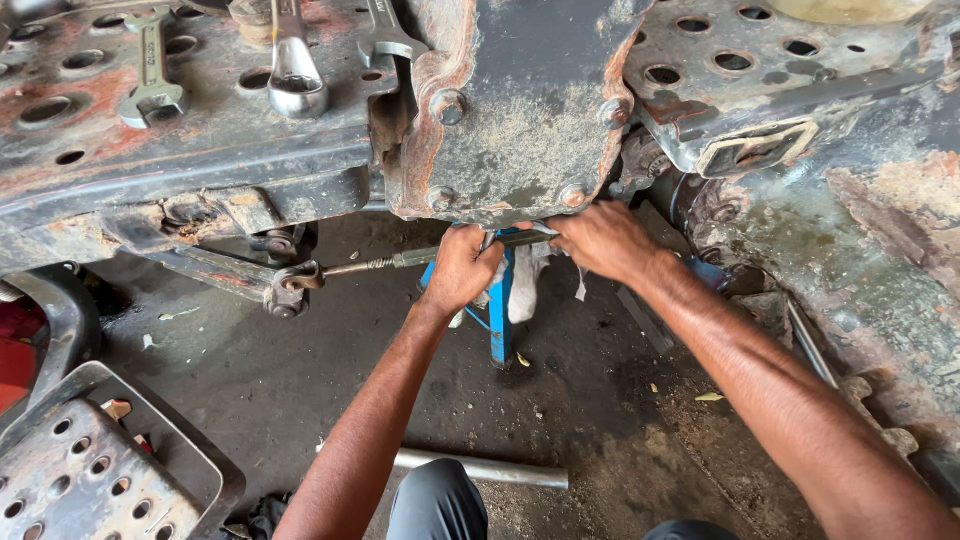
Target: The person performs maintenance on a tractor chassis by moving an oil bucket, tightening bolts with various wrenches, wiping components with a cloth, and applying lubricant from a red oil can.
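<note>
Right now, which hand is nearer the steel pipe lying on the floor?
Left. The left hand grips the rod above the pipe; the right hand is farther up and to the right, under the rusty plate.

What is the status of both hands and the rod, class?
Left hand closed on threaded rod. Right hand gripping rod's far end under rusty housing. Blue stand directly beneath.

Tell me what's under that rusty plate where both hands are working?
Under the rusty plate the left hand grips a thin metal rod, and the right hand reaches up beneath its edge. A blue stand and white rag sit below. The hands hide the rod's end.
</note>
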